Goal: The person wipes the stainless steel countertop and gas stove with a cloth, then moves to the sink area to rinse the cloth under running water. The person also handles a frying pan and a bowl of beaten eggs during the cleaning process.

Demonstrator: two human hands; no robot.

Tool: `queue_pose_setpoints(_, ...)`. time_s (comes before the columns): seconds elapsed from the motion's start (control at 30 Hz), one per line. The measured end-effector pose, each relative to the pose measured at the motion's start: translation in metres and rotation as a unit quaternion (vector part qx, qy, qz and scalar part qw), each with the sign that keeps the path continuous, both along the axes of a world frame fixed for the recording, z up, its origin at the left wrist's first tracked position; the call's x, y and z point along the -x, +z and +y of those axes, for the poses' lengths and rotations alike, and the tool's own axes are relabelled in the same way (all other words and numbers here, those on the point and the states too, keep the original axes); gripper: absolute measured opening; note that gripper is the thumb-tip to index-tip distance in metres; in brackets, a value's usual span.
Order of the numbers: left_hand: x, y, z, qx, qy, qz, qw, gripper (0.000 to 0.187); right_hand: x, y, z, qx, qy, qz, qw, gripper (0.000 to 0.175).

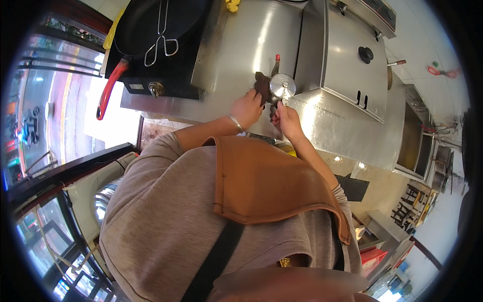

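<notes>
A small metal pot (282,85) with a round shiny lid and a red-tipped spout (277,62) is over the stainless steel counter (245,56). The spout points away from me. My right hand (288,119) grips the pot at its near side, by the handle. My left hand (247,110) presses a crumpled dark brown cloth (262,87) against the pot's left side. My fingers partly hide the cloth and the handle. Whether the pot rests on the counter or is lifted slightly, I cannot tell.
At left, a black pan (136,30) with a red handle (113,87) sits on a black stove (166,85), wire tongs (161,47) lying across it. A lidded steel appliance (351,68) stands at right. Farther right is a sink-like basin (409,141). A window opens onto a street.
</notes>
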State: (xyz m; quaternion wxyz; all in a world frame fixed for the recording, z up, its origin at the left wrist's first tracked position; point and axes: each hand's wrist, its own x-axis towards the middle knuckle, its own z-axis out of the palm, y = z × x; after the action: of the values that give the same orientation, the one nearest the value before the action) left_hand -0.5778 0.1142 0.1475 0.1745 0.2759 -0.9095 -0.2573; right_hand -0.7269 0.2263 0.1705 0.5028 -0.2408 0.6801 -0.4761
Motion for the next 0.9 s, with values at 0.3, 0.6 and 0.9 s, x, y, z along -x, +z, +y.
queue_pose_setpoints(0.3, -0.001, -0.012, 0.011, 0.101, -0.170, -0.024, 0.980, 0.014, 0.011, 0.010, -0.009, -0.018, 0.006, 0.030, 0.999, 0.050)
queue_pose_setpoints(0.6, -0.013, -0.004, -0.066, 0.083, 0.064, -0.127, 0.986, 0.027, 0.022, 0.012, -0.023, -0.017, 0.013, -0.027, 0.999, 0.047)
queue_pose_setpoints(0.9, -0.006, 0.012, -0.019, -0.009, -0.120, -0.227, 0.967, 0.023, 0.028, 0.021, -0.076, 0.021, 0.034, 0.000, 0.999, 0.052)
